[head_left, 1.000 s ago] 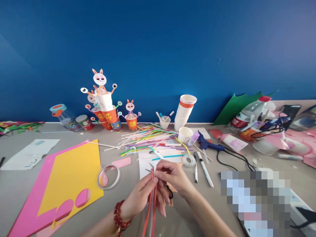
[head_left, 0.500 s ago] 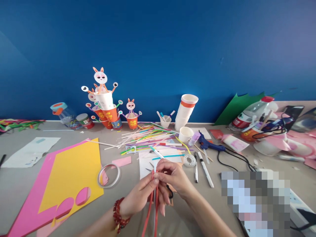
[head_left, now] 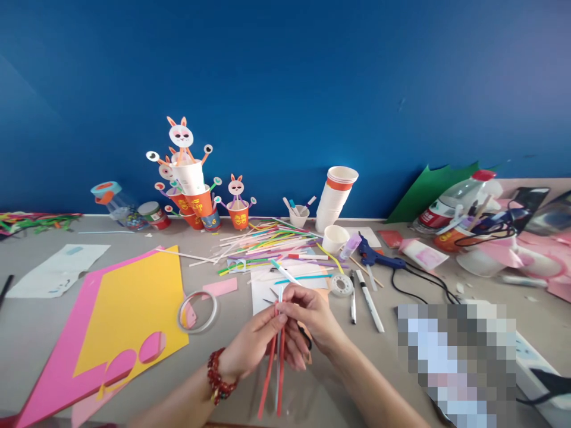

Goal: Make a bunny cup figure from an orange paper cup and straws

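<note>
Red pipe cleaners [head_left: 268,380] hang downward from my fingers, with a pale white stem [head_left: 277,383] between them. My left hand [head_left: 256,339], a red bead bracelet [head_left: 218,374] at its wrist, pinches them near the top. Thumb and fingertips of my right hand [head_left: 310,315] close on the same stems at their upper end; its lower fingers curl loosely beneath. Scissors lie behind my hands, with their blade tips [head_left: 271,295] and a black handle loop [head_left: 305,337] showing; the rest is covered. A white paper sheet [head_left: 261,291] lies just beyond.
Loose colored pipe cleaners [head_left: 267,241] spread beyond the paper. To the left lie a yellow sheet [head_left: 138,297] and a tape roll [head_left: 197,312]. Rabbit-decorated cups [head_left: 200,205] and stacked paper cups [head_left: 335,199] stand at the back. A glue gun [head_left: 379,257] with its cord lies right.
Both hands keep their pinch on the stems, and my right hand's lower fingers have shifted slightly upward. The whole view has tilted a little.
</note>
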Demonstrator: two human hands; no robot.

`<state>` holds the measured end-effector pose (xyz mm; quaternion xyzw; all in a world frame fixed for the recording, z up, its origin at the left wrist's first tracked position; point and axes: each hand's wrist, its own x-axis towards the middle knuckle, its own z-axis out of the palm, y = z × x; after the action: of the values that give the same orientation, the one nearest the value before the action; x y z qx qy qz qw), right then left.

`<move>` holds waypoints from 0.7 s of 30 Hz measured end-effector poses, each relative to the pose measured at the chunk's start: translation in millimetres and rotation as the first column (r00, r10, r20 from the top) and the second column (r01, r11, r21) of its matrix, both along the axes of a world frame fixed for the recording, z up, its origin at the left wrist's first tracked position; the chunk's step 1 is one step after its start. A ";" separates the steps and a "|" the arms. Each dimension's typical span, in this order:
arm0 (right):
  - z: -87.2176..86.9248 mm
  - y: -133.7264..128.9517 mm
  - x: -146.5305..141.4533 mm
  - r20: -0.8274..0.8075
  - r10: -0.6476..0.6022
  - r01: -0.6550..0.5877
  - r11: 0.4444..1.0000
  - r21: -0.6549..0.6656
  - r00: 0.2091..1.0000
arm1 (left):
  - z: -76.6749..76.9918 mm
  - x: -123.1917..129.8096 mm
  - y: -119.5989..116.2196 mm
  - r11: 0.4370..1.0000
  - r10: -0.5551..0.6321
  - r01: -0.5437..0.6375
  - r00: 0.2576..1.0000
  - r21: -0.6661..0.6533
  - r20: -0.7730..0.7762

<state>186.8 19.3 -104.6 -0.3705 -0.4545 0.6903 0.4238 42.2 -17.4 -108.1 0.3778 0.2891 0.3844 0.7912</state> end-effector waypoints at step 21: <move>8.3 2.3 2.1 0.028 0.058 -0.059 0.998 0.012 0.998 | -4.2 -1.1 0.3 0.998 0.059 -0.059 0.998 -0.034 -0.012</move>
<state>188.8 21.6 -96.4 -0.3635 -0.4755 0.6943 0.3997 41.1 -17.1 -112.4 0.3575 0.3108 0.4006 0.7843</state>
